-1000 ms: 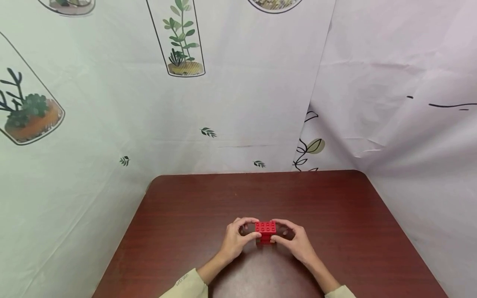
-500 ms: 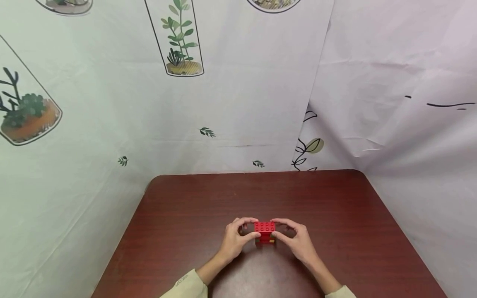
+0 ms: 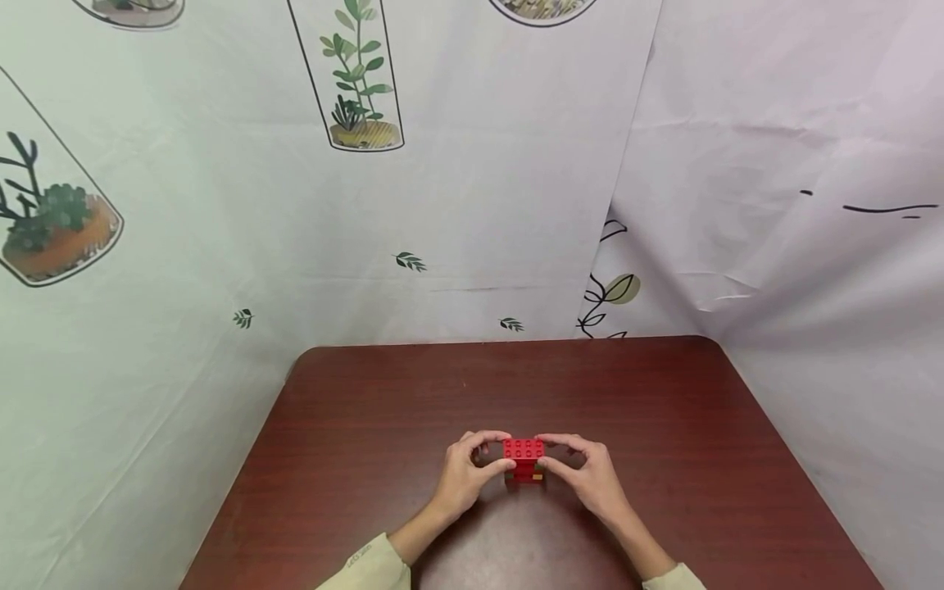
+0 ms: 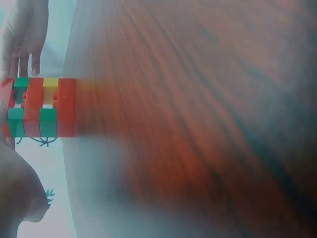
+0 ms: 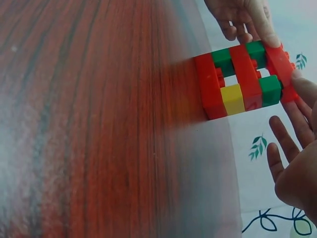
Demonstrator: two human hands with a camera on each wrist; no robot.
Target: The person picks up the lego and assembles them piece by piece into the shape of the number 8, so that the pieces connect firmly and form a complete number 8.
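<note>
A small tower of toy building blocks [image 3: 524,472] stands upright on the table. Its layers show in the right wrist view: a red base brick [image 5: 209,89], a yellow block [image 5: 232,99] beside a green block [image 5: 223,61], a red middle brick [image 5: 246,79], two green blocks [image 5: 270,90], then a red top brick [image 5: 280,67]. Gaps separate the paired blocks. My left hand [image 3: 463,475] pinches the left end of the red top brick between thumb and forefinger. At its right end, my right hand [image 3: 593,477] pinches the same brick, thumb in front and forefinger behind.
The dark red-brown wooden table [image 3: 369,410] has rounded far corners. White cloth [image 3: 472,205] printed with plants hangs behind it and along both sides. Light sleeves [image 3: 372,565] cover the forearms near the front edge.
My right thumb has risen slightly along the tower to the top brick, uncovering the yellow block. My left hand stays in place, and the tower has not visibly moved.
</note>
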